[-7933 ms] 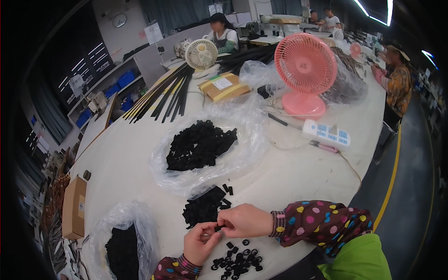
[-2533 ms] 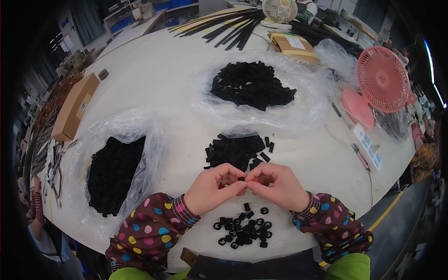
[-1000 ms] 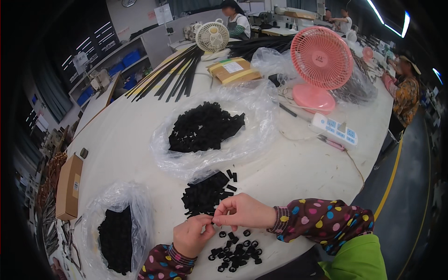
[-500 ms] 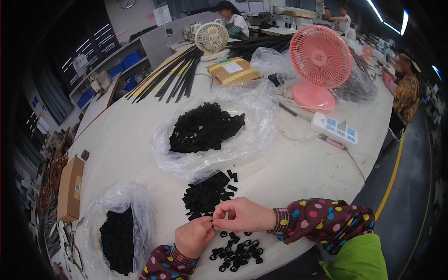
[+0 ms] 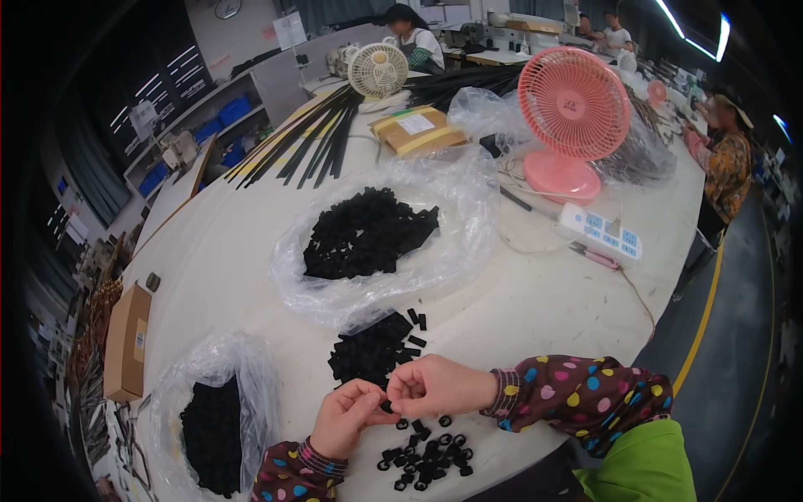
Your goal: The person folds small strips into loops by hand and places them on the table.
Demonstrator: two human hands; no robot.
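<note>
Over the near part of the table my left hand [image 5: 343, 418] and my right hand [image 5: 445, 386] meet fingertip to fingertip. Both pinch one small black piece [image 5: 386, 407], mostly covered by the fingers. Right behind them lies a pile of flat black strip pieces [image 5: 368, 347], a few strewn at its right side. Below my right hand is a scatter of small black ring-shaped pieces [image 5: 427, 458].
A clear plastic bag [image 5: 297, 289] of black pieces lies open mid-table; another bag [image 5: 258, 376] stands at the left beside a cardboard box [image 5: 127, 347]. Farther back are a pink fan [image 5: 575, 105], a power strip [image 5: 602, 233], a white fan [image 5: 378, 69] and long black strips [image 5: 309, 138].
My left hand has turned and its fingers have straightened somewhat, so the small black piece now shows between the fingertips. My right hand has stayed nearly in place.
</note>
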